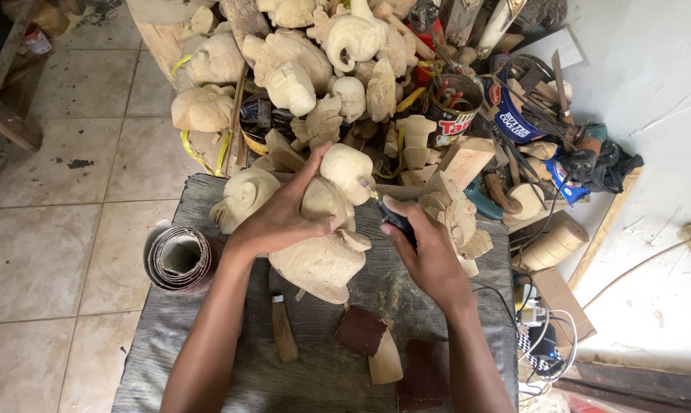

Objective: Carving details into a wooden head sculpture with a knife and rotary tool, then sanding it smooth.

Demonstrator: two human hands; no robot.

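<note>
- As the person leans over the desk (208, 321), the left hand (284, 218) lies spread over a pale wooden carving (326, 256), fingers curled around its upper part and the thumb up against the rounded knob at the top, pinning it in place.
- The right hand (426, 248) is closed around a dark-handled rotary tool (395, 218), whose tip meets the carving just below the rounded knob.
- The carving rests near the middle of the dark, worn desk, tilted, its broad base toward the person.
- Just beside the left hand sits another rounded carved piece (244, 197); past the right hand lies a carved piece with ridged detail (454, 214).
- Nearer the person, on the desk, lie a wooden-handled knife (283, 329), a reddish-brown sanding block (361, 330) and a pale wooden wedge (385, 361) touching it.
- At the desk's left edge stands a roll of sandpaper (181, 258), open end up.
- Beyond the desk a heap of unfinished carvings (292, 69) is stacked, with a tin of tools (454, 107) among them.
- To the right, cables (548, 336) and a teal power tool (483, 203) lie well apart from the hands.
- The floor (63, 229) at left is pale tile.
</note>
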